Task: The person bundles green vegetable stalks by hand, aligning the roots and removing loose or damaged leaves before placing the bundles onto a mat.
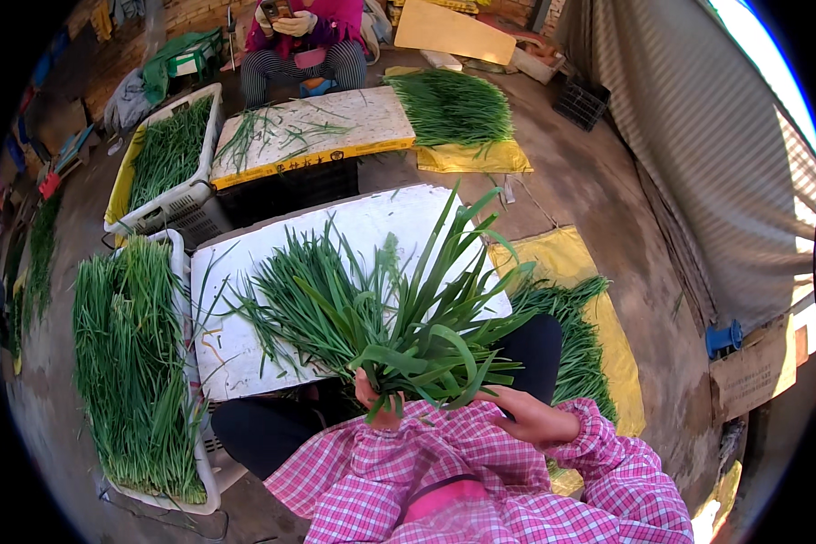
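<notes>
Your left hand (378, 399) is closed around the lower end of a bunch (431, 349) of long green leaves, which you hold just above your lap, at the near edge of the white board (249, 358). The leaves fan up and to the right, several of them bending over. Your right hand (530, 419) is at the lower right of the bunch, fingers pointing toward it; you cannot tell whether they grip any leaf.

Behind the bunch, a loose pile (308, 281) lies on the board, its leaves overlapping the bunch in view. To your left, a white crate (210, 485) is heaped with greens (131, 363). Near your right knee, more greens (576, 349) lie on a yellow sack (624, 363).

Beyond your board, a second board (363, 107) carries scattered leaves (267, 136), with a filled crate (213, 113) to its left. Behind it, a co-worker (306, 50) in gloves (295, 24) holds a phone (276, 10).
</notes>
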`<state>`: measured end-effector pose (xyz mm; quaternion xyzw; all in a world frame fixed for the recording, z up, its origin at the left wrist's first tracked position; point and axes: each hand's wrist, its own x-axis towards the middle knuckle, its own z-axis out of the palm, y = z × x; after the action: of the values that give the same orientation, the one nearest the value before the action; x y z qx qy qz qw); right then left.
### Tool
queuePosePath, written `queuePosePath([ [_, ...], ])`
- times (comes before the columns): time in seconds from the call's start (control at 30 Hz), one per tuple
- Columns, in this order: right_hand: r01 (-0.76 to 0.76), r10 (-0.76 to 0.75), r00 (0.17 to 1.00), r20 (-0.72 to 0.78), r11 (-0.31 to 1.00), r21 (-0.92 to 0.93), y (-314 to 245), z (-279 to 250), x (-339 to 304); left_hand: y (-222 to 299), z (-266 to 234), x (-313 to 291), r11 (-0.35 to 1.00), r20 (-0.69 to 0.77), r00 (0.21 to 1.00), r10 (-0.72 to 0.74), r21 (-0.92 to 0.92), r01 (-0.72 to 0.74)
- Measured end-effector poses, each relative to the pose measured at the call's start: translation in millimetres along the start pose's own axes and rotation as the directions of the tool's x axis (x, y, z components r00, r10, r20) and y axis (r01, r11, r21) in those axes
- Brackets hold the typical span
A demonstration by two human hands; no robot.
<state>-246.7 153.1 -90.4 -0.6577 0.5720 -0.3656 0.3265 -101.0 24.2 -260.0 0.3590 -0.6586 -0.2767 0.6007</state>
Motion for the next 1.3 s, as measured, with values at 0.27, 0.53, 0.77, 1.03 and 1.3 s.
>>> queuePosePath([
  [0.27,-0.102,0.090,0.985,-0.148,0.992,-0.072,-3,-21,-2,2,1,-1,1.000,-0.027,0.999,0.024,0.016,-0.023],
  [0.53,0.270,-0.432,0.849,-0.304,0.850,-0.453,-86,-119,77,6,1,-2,0.998,-0.048,0.997,0.054,0.031,-0.053],
  [0.77,0.550,-0.462,0.831,0.309,0.603,-0.577,-121,-123,135,11,10,-6,0.998,-0.059,0.996,0.069,0.010,-0.069],
  [1.03,0.524,-0.347,0.852,0.393,0.565,-0.637,-121,-114,137,13,4,-7,0.996,-0.070,0.994,0.084,0.028,-0.082],
  [1.3,0.532,-0.355,0.847,0.397,0.533,-0.658,-127,-113,136,14,6,-4,0.997,-0.046,0.996,0.077,0.016,-0.076],
])
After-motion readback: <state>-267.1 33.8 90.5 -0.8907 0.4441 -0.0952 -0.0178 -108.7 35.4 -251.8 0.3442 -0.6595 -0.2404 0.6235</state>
